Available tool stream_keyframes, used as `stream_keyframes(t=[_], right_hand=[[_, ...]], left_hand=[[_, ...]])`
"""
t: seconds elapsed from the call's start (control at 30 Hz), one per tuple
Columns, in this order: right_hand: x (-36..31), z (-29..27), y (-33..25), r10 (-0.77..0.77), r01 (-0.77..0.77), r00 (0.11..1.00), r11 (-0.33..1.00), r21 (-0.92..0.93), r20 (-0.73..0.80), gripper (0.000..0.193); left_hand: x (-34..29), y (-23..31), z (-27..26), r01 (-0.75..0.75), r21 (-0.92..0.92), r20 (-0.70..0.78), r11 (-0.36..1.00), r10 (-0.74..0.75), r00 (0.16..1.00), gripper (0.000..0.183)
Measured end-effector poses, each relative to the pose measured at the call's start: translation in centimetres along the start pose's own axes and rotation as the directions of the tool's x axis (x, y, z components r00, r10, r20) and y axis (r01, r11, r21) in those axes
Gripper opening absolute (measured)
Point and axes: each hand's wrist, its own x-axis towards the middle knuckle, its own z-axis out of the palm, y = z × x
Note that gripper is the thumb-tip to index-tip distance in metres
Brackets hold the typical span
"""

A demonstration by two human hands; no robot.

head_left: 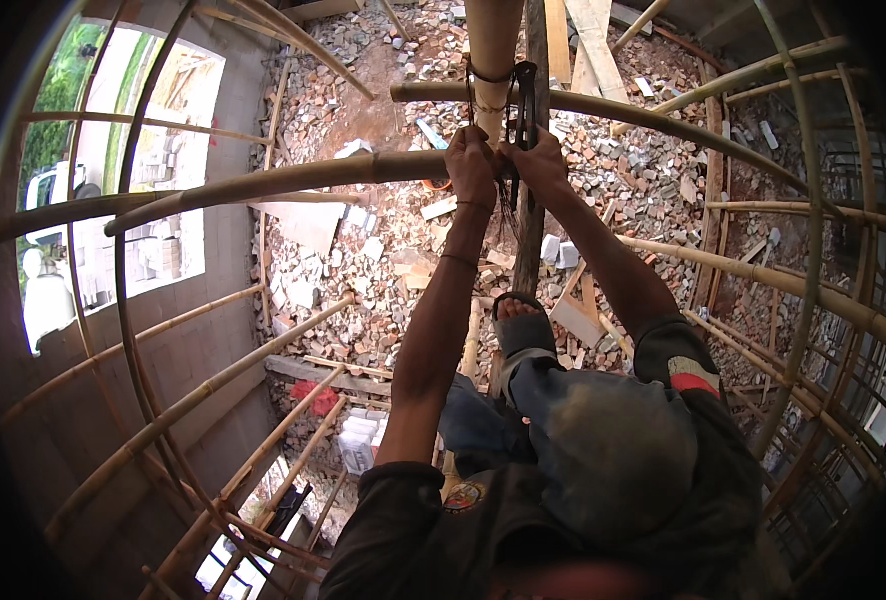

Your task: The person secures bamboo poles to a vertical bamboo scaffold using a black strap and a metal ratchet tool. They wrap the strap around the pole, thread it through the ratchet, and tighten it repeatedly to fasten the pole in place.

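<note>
Rubble-strewn ground (363, 260) is lying far below; at twelve o'clock both hands, left hand (471, 165) and right hand (541, 163), are gripping the lashing cord (511, 205) narrowly at the bamboo joint (493, 95); keeping it taut seems wise.

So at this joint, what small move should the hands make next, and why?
Probably pull the dark cord taut. Both the left hand and right hand sit closed at the crossing where the horizontal bamboo pole meets the vertical bamboo post; the lashing is already wrapped, and loose ends hang below the fists.
</note>
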Motion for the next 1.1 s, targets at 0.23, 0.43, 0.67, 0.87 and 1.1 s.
stream_keyframes(t=[0.23,0.43,0.67,0.87,1.1], right_hand=[[1.9,-0.7,0.5,0.042,-0.043,0.999,0.999,0.028,0.032,0.02],[0.7,-1.6,-0.3,0.027,-0.028,0.999,0.996,0.087,0.022,0.017],[0.2,-3.4,-1.1,0.144,-0.159,0.987,0.924,0.348,0.069,0.026],[0.4,-2.7,-0.9,-0.041,0.049,0.998,0.97,0.237,-0.039,0.031],[0.1,-2.9,-0.5,-0.019,-0.011,0.994,0.965,0.261,0.112,0.029]], left_hand=[[0.0,1.9,0.0,0.125,-0.199,0.033,0.972,-0.121,0.992,0.027],[-0.5,1.9,0.1,0.127,-0.25,0.123,0.96,-0.099,0.987,0.026],[-0.2,2.1,-2.0,0.375,-0.525,0.397,0.764,-0.17,0.902,0.02],[-1.2,1.3,-1.1,0.388,-0.6,0.348,0.699,-0.208,0.914,0.021],[-1.4,-0.6,0.6,0.171,-0.52,0.107,0.837,-0.135,0.985,0.024]])
